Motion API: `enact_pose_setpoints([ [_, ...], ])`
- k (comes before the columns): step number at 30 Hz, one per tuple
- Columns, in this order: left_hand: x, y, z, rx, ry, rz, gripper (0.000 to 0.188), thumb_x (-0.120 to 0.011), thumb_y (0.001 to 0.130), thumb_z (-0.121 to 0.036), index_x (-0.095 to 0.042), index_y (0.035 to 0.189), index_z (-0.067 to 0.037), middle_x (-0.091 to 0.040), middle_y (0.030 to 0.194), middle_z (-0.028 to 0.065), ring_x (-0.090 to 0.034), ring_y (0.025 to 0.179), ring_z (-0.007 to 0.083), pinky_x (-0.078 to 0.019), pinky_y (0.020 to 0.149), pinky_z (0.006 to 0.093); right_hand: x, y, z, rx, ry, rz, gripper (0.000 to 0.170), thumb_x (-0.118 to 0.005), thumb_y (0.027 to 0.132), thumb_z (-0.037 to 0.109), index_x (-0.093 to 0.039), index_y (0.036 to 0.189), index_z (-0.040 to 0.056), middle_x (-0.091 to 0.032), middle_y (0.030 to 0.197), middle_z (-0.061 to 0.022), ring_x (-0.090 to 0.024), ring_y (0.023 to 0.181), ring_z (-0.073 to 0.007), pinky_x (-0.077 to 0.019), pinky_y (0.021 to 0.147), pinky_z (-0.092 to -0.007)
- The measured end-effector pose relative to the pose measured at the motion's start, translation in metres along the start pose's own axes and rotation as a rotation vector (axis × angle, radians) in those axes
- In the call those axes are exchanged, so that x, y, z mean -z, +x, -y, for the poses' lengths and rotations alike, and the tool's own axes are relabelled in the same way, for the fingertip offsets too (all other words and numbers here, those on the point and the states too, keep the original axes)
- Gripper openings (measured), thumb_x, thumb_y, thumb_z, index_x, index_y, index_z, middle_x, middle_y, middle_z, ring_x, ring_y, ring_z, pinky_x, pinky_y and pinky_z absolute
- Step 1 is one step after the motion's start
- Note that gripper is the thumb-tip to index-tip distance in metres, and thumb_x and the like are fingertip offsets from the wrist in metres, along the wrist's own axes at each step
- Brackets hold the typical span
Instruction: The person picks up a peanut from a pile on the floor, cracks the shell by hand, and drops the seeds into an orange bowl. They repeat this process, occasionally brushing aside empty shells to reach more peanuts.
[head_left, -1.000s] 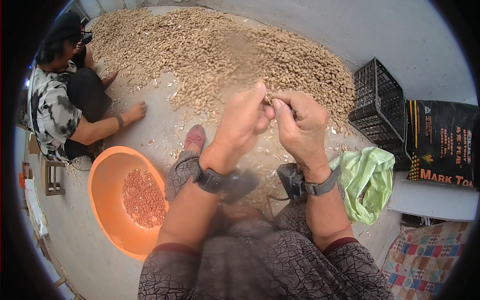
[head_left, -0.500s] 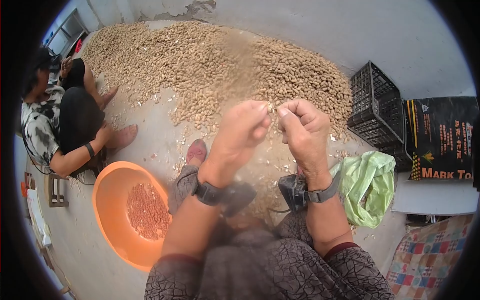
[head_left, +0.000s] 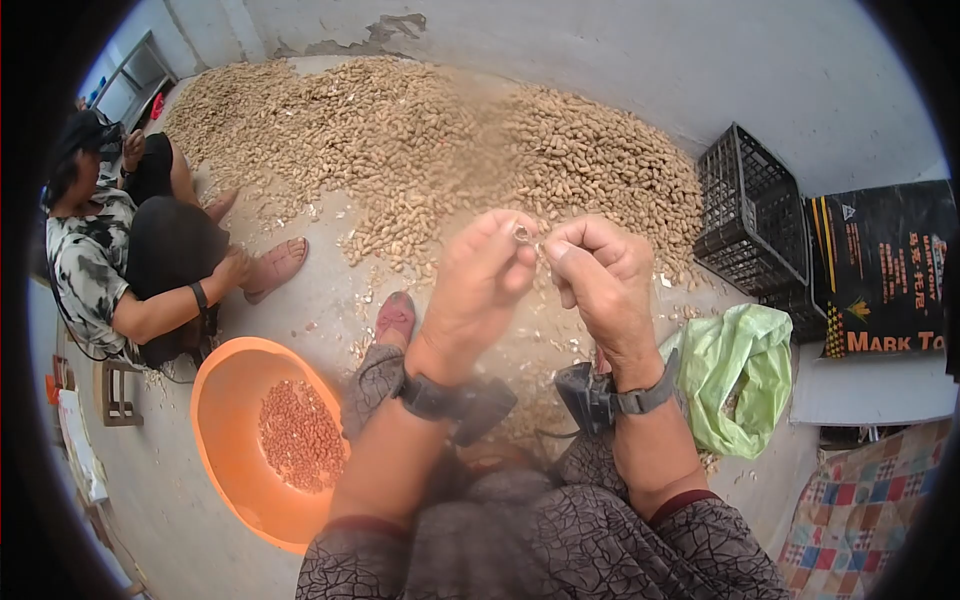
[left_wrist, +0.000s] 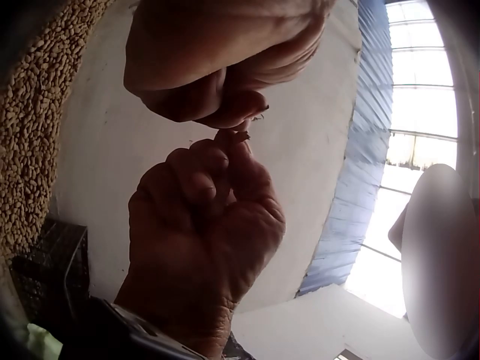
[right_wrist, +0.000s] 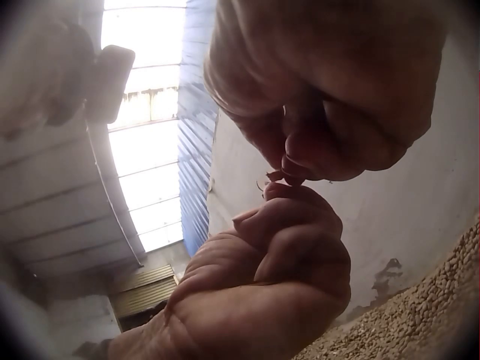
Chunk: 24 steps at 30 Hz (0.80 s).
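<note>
Raised in front of the body, the left hand (head_left: 472,290) pinches an opened peanut shell (head_left: 521,234) between thumb and curled fingers. Close against it on the right, the right hand (head_left: 605,285) has thumb and forefinger pressed together on a small shell piece (right_wrist: 275,175). The left wrist view has the left hand (left_wrist: 225,60) above the right hand (left_wrist: 206,221), their fingertips nearly meeting. Whether a kernel lies inside the shell cannot be made out. Below and to the left is an orange basin (head_left: 225,450) holding red peanut kernels (head_left: 300,435).
A large heap of unshelled peanuts (head_left: 390,130) lies along the wall. Another person (head_left: 90,250) sits at the left near a wooden stool (head_left: 118,395). At the right are a black crate (head_left: 755,200), a green bag (head_left: 735,380) and a black sack (head_left: 885,270).
The head view has tilted up, so basin and heap appear lower. Both hands have moved lower in the picture, and the shell in the left hand now shows its hollow. The seated person's lower hand has drawn back.
</note>
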<state>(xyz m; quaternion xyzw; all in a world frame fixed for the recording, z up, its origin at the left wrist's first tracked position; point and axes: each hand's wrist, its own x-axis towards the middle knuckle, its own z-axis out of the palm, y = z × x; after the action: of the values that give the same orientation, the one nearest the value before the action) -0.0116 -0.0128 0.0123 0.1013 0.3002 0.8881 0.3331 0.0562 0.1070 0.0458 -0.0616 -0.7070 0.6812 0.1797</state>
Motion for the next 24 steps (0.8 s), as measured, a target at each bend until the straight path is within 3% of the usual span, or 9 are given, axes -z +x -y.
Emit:
enact_pose_setpoints([
  [6,0.001,0.002,0.001,0.033,-0.069,0.004,0.011,-0.049,0.093,-0.013,-0.054,0.096,-0.004,-0.058,0.069,-0.0017,-0.041,0.047,0.0011,-0.0293,0.043,0.0147,-0.002,0.001,0.005,-0.063,0.022,-0.072,0.010,-0.057,0.085,0.005,-0.062,0.083,-0.0022,-0.058,0.072,0.0000,-0.051,0.064,-0.0059,-0.0404,0.056,-0.0210],
  [9,0.000,0.001,-0.001,0.042,-0.066,-0.007,0.012,-0.049,0.094,-0.015,-0.055,0.094,-0.005,-0.057,0.068,-0.0020,-0.039,0.046,0.0009,-0.0284,0.042,0.0145,-0.006,0.002,0.002,0.060,-0.002,-0.123,0.010,-0.057,0.084,0.003,-0.063,0.090,-0.0035,-0.062,0.078,-0.0027,-0.056,0.068,-0.0067,-0.0443,0.060,-0.0200],
  [11,0.002,0.000,-0.003,0.048,-0.015,0.027,0.014,-0.049,0.094,-0.017,-0.055,0.093,-0.005,-0.051,0.070,-0.0035,-0.039,0.053,0.0011,-0.0308,0.047,0.0147,-0.008,0.001,0.007,0.034,-0.026,-0.066,0.015,-0.057,0.083,-0.001,-0.063,0.096,-0.0047,-0.065,0.083,-0.0050,-0.060,0.073,-0.0079,-0.0472,0.064,-0.0198],
  [24,0.000,0.000,-0.005,0.089,0.073,-0.024,0.021,-0.047,0.095,-0.021,-0.056,0.091,-0.003,-0.051,0.072,-0.0027,-0.039,0.052,0.0009,-0.0296,0.045,0.0151,-0.011,0.003,0.000,0.150,-0.211,0.044,0.019,-0.057,0.079,-0.003,-0.063,0.098,-0.0029,-0.064,0.080,-0.0101,-0.062,0.070,-0.0107,-0.0487,0.059,-0.0223],
])
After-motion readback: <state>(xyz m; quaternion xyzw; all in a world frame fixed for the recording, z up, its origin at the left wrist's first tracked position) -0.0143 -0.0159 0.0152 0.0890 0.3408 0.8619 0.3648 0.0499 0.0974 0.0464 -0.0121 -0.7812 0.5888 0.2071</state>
